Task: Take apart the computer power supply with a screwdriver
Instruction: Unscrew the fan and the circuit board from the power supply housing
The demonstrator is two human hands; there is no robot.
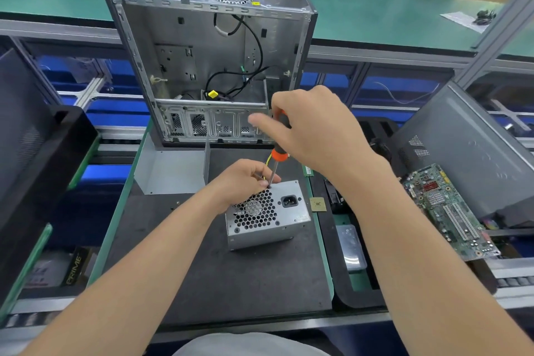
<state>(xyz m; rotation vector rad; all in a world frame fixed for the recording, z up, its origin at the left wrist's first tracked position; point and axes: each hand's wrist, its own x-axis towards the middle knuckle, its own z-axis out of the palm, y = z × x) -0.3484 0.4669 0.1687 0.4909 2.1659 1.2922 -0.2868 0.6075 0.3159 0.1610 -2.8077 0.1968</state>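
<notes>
The supply (300,217) stood on a black mat (231,274) just below the middle of the frame, with its fan grille and socket face turned up toward the camera. The screwdriver (278,154) came down nearly upright, its tip seated at the screw by the grille's upper left corner. The left hand (242,182) had its fingers curled over the supply's far top edge, right beside the tip, steadying the box. The right hand (315,130) was wrapped around the handle from above; one finger was blurred, so its exact lie could not be told.

The main risk looked to be the tip riding out of the screw head. Too little downward pressure or a tilted shaft would cause that, chewing the head or sending the blade into the left fingers so close by. The supply also seemed to rest slightly tipped, so a hard push off-centre might rock it. A freed screw could drop through the grille or roll off the mat.

Behind the supply, in the upper middle, stood an open case (208,66) on the desk (115,211). A small chip (318,205) lay just right of the supply, and a board (450,211) lay farther right.
</notes>
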